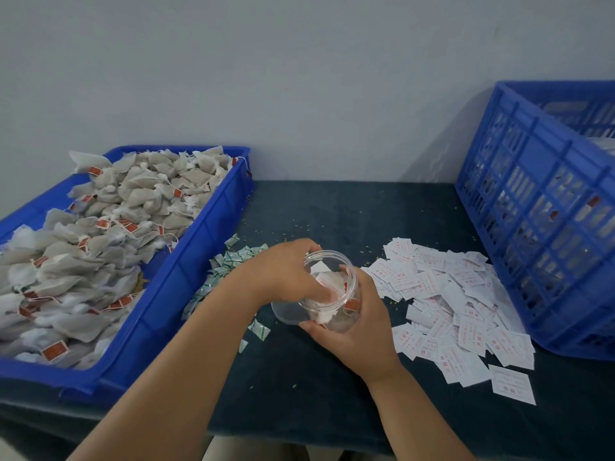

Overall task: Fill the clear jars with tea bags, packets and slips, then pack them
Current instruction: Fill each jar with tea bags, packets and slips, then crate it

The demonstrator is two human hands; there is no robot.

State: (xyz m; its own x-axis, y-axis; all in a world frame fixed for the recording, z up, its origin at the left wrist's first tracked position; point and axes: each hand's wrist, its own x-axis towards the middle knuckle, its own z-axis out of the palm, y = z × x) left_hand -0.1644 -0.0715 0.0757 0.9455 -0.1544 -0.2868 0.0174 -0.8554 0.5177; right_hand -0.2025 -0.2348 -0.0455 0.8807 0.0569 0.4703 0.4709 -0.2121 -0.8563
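A clear plastic jar point(289, 312) is tilted above the dark table, its mouth facing up and left. My right hand point(361, 327) grips it from below and from the right. My left hand point(283, 272) has its fingers reaching into the jar's mouth, thumb outside on the rim, pressing on the tea bags inside point(327, 284). These are white bags with red tags. Small green-and-white packets point(233, 261) lie in a loose pile left of the jar. White slips with red print point(449, 294) are spread to its right.
A shallow blue tray point(186, 281) heaped with tagged tea bags point(100, 234) fills the left side. A tall blue slatted crate point(539, 211) stands at the right, against the wall. The table point(299, 377) has a dark cloth with scattered crumbs.
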